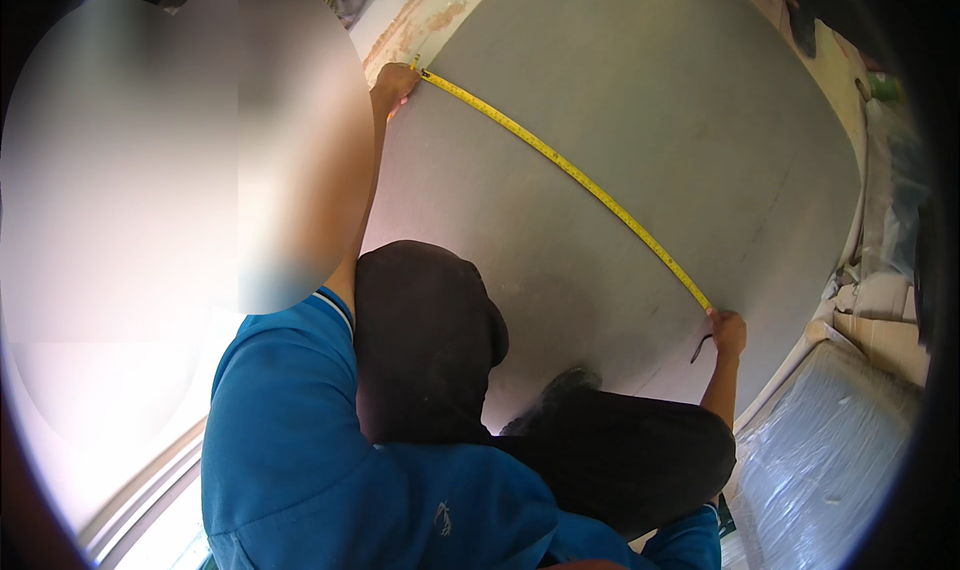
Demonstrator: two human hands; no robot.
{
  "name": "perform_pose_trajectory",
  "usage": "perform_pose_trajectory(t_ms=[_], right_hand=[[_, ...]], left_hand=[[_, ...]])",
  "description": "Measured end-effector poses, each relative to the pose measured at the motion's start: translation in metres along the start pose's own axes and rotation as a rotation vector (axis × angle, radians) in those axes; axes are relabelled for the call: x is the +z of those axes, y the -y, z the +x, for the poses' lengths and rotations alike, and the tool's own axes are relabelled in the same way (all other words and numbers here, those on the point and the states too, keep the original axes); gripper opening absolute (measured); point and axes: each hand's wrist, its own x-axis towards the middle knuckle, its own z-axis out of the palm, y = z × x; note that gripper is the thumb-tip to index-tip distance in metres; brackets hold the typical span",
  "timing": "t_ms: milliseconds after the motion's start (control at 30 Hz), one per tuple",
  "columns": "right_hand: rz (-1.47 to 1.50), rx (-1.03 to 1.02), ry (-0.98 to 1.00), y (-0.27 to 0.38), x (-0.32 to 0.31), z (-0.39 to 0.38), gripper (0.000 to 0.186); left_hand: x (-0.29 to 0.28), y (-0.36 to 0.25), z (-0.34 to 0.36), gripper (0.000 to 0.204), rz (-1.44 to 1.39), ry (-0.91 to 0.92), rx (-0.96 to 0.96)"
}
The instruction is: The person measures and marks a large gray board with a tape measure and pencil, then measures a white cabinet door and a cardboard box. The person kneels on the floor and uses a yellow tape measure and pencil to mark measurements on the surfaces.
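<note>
A yellow tape measure (pixel 556 157) stretches diagonally over a large grey sheet (pixel 640 80), its blade bowing slightly. At the sheet's far left edge, my left hand (pixel 398 83) is closed at one end of the blade. A small yellow stick-like piece, perhaps a pencil, pokes up beside those fingers; its kind is too small to tell. My right hand (pixel 728 330) grips the other end, nearer to me on the right, with a dark strap (pixel 701 348) hanging beneath it. Fingers hide whatever part of the tape's case is there.
My dark-trousered legs (pixel 425 340) are bent over the sheet's near part. Along the right edge lie cardboard (pixel 880 340) and a plastic-wrapped package (pixel 820 455). A pale, stained strip (pixel 425 20) borders the far left. Bright blur covers the left side.
</note>
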Motion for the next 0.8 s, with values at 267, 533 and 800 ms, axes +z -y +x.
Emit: perform_pose_trajectory(t_ms=[267, 533, 800], right_hand=[[-0.11, -0.011, 0.083, -0.03, 0.015, 0.042, 0.051], [0.055, 0.198, 0.182, -0.023, -0.013, -0.001, 0.054], [0.067, 0.186, 0.139, -0.003, -0.019, -0.001, 0.05]], left_hand=[[0.008, 0.033, 0.044, 0.015, -0.019, 0.247, 0.152], [0.013, -0.003, 0.017, 0.025, -0.118, 0.133, -0.031], [-0.001, 0.007, 0.023, 0.028, -0.092, 0.115, -0.036]])
